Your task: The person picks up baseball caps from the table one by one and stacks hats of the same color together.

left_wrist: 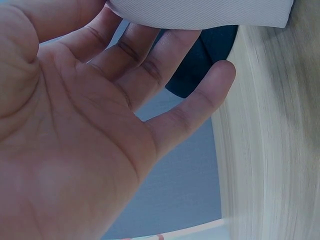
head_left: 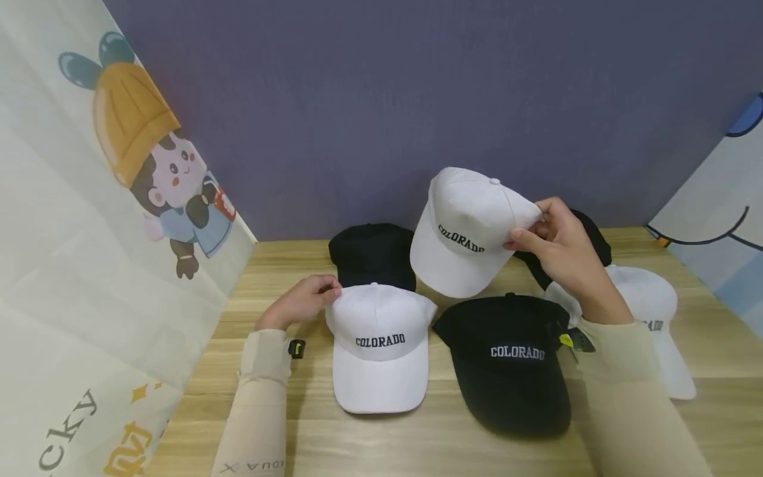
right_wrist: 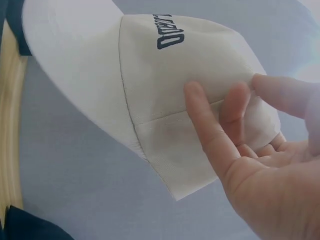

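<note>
A white baseball cap point(head_left: 471, 232) lettered COLORADO is held up by my right hand point(head_left: 560, 248), which grips the side of its crown; its brim points down and left. In the right wrist view, the fingers lie against this cap's cloth point(right_wrist: 165, 90). My left hand point(head_left: 301, 301) pinches the upper left side of another white cap point(head_left: 380, 351), whose brim faces me on the table. Most of that cap is out of sight in the left wrist view, where its edge point(left_wrist: 210, 12) covers some fingertips. A black COLORADO cap point(head_left: 509, 371) lies beside it.
One black cap point(head_left: 372, 252) sits behind the left white cap. Another black cap point(head_left: 590, 235) and a white cap point(head_left: 646, 298) are partly hidden behind my right arm. The wooden table point(head_left: 381, 447) meets a dark wall point(head_left: 381, 112); a printed sheet point(head_left: 59, 232) hangs at left.
</note>
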Available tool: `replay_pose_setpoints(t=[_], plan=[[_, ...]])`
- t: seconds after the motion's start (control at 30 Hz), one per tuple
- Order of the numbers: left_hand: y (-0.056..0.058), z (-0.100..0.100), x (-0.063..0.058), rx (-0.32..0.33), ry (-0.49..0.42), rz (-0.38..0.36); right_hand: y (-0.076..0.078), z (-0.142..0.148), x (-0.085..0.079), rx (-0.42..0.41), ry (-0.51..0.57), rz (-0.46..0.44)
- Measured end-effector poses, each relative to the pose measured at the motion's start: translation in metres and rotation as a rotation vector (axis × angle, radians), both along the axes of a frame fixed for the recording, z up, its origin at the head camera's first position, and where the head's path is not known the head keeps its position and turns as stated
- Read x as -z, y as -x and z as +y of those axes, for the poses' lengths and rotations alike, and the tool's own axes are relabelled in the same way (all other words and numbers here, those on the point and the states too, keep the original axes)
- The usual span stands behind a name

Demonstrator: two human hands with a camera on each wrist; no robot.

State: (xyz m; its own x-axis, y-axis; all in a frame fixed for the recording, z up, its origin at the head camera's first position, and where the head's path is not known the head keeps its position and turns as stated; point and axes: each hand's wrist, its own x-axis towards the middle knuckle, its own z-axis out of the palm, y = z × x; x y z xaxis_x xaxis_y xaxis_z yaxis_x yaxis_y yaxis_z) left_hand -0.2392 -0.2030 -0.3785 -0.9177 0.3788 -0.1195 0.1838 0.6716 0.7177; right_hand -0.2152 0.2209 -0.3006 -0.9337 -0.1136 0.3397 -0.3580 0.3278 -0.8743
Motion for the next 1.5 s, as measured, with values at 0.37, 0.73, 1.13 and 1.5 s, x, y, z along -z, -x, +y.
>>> replay_pose_setpoints(t=[0.37,0.73,1.13,1.5], plan=[[-0.003,0.001,0.002,0.008,0.008,0.011,-0.016,-0.001,-0.006,-0.169,0.263,0.013],[-0.003,-0.002,0.001,-0.007,0.008,-0.002,-0.016,-0.009,-0.005,-0.309,0.308,0.019],[-0.001,-0.001,0.004,-0.009,-0.017,-0.013,-0.021,-0.022,-0.004,-0.425,0.295,-0.009],[0.001,-0.002,0.002,0.004,-0.008,0.012,-0.026,-0.04,-0.004,-0.479,0.18,-0.064]])
